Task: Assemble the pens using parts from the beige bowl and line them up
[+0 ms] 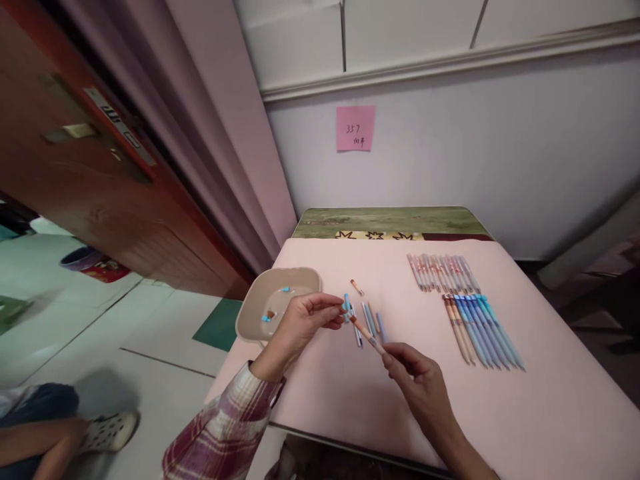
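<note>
My right hand is closed around the lower end of a beige pen with a brown top, tilted up to the left. My left hand is pinched just beside the pen's brown end; what its fingertips hold is too small to make out. Under and behind the hands lie several loose pens in blue, white and beige. A short beige and brown pen part lies farther back. Left of my left hand stands a beige plastic bin with small blue pieces and brown pieces inside.
On the right of the pink tabletop lie a row of clear and reddish pens and a row of brown and blue pens. A pink note is on the wall. Another person's leg shows at lower left.
</note>
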